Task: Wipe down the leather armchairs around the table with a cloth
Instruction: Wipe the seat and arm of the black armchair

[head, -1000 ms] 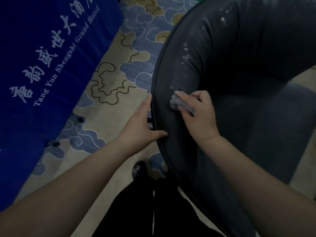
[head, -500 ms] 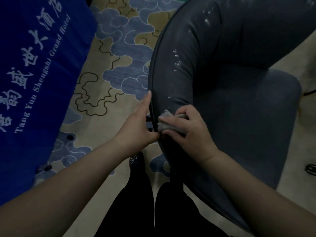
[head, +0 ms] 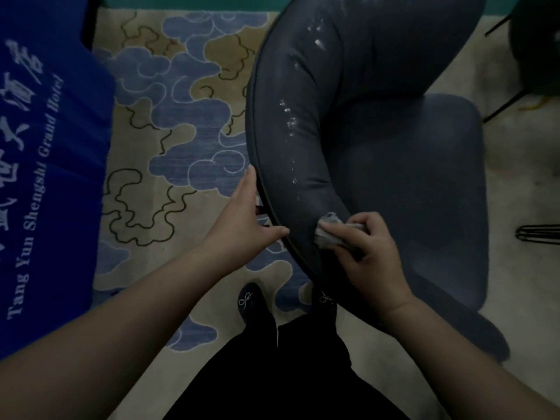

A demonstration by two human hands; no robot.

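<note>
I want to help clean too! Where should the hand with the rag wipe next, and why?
Probably slide the cloth up along the armchair arm. The right hand holds it at the near end, while white specks show farther up the curve. The left hand steadies the outer edge.

A dimly lit room's beige carpet (head: pixel 188 122), patterned with blue and tan cloud swirls, runs beneath a blue tablecloth (head: pixel 51 165) printed "Tang Yun Shengshi Grand Hotel" at the left edge, with thin black metal legs (head: pixel 538 236) at the right edge.
</note>
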